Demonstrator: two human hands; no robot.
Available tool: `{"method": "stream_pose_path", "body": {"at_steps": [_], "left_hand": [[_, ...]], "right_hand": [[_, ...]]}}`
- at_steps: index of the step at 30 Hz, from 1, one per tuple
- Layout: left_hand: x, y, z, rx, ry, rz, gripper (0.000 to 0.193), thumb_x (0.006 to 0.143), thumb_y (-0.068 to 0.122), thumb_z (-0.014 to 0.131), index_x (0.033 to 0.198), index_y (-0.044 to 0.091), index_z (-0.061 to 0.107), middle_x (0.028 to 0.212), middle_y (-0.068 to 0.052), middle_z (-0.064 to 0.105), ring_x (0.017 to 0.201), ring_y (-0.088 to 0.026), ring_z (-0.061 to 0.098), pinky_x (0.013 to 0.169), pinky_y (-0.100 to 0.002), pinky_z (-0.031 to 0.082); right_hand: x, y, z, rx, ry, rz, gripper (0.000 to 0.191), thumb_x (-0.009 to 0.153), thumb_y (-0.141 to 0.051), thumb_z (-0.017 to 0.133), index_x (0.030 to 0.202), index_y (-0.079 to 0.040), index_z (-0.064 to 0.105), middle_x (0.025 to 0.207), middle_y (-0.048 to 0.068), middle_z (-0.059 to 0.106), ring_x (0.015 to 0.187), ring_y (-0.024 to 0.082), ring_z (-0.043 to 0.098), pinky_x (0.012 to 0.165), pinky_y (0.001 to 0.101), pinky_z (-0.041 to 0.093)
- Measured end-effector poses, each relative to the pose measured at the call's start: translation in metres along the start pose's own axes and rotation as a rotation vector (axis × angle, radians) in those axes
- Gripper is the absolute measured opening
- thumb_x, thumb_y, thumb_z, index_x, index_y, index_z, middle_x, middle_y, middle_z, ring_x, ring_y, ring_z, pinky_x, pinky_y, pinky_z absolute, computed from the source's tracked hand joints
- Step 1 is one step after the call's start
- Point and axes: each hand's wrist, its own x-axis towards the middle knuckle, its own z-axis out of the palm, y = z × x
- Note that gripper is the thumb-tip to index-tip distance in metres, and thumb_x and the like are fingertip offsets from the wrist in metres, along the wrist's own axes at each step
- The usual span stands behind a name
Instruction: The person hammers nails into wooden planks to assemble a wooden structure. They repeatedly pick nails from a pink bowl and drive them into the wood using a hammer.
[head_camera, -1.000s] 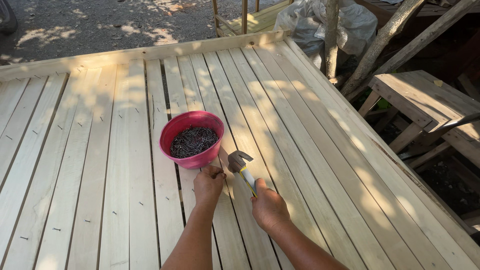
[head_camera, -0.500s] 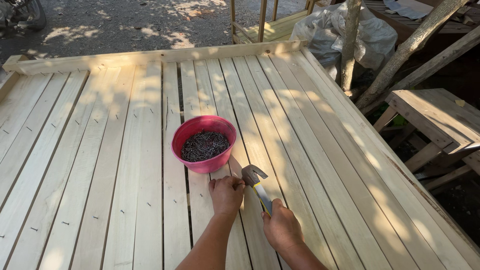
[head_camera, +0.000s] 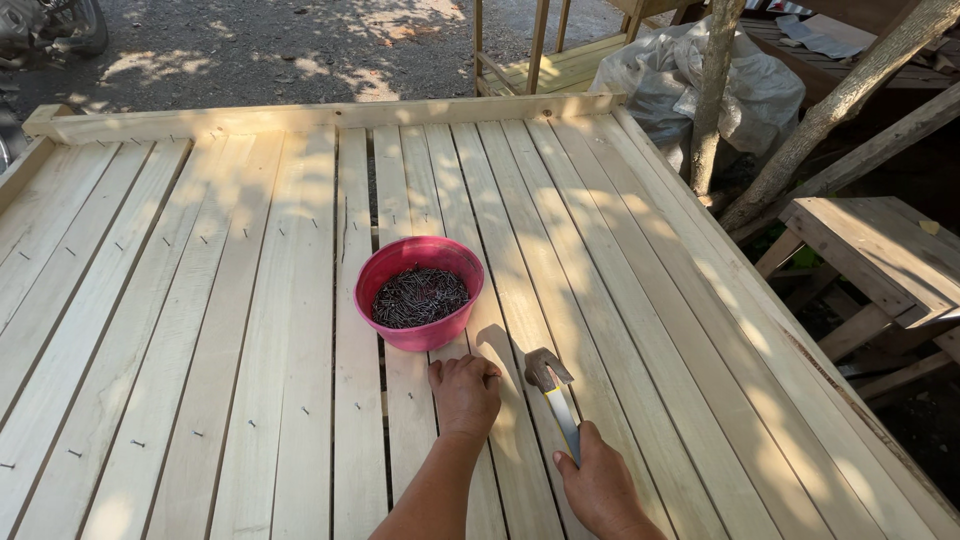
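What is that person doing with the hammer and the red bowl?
A person is leaning over a big platform of pale wooden planks. The right hand grips a hammer by its handle, with the head raised just above the boards. The left hand is pressed on a plank right beside the hammer head, fingers bunched as if pinching something small, though what is too tiny to tell. Just beyond it sits a red bowl full of dark nails.

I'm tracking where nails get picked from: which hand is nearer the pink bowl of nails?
Left. The left hand rests on the planks just below the pink bowl, nearly touching it. The right hand grips the hammer lower right, farther off.
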Motion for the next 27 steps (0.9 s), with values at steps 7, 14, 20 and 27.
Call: {"method": "stream_pose_path", "body": {"at_steps": [7,14,20,27], "left_hand": [[0.002,0.002,-0.001,0.045,-0.062,-0.045,0.004,0.079,0.016,0.074,0.076,0.018,0.076,0.092,0.001,0.07,0.102,-0.022,0.06,0.113,-0.049,0.027],[-0.002,0.0,0.002,0.022,-0.066,-0.054,0.004,0.074,0.019,0.082,0.075,0.017,0.08,0.093,0.003,0.069,0.102,-0.02,0.059,0.114,-0.048,0.026],[-0.003,-0.009,0.011,-0.042,-0.016,-0.074,0.005,0.073,0.02,0.084,0.074,0.017,0.08,0.089,0.003,0.069,0.099,-0.019,0.06,0.114,-0.045,0.027],[-0.001,-0.013,0.02,-0.006,0.032,-0.078,0.009,0.071,0.022,0.085,0.074,0.016,0.08,0.089,0.001,0.068,0.098,-0.02,0.061,0.111,-0.046,0.028]], "right_hand": [[0.001,-0.001,0.001,-0.005,0.025,0.01,0.031,0.095,-0.031,0.066,0.101,-0.006,0.048,0.083,0.019,0.071,0.081,0.037,0.072,0.079,0.0522,0.053],[-0.003,-0.008,0.0,-0.007,-0.009,0.063,0.037,0.099,-0.041,0.06,0.098,-0.005,0.05,0.078,0.019,0.071,0.074,0.034,0.074,0.075,0.0514,0.054],[-0.004,-0.009,0.001,0.022,0.005,0.048,0.04,0.097,-0.045,0.061,0.099,-0.005,0.055,0.076,0.018,0.072,0.072,0.031,0.074,0.074,0.0496,0.054],[-0.008,-0.024,-0.002,0.017,-0.024,0.069,0.039,0.099,-0.043,0.059,0.108,-0.005,0.057,0.083,0.017,0.075,0.081,0.028,0.078,0.079,0.0464,0.058]]}}
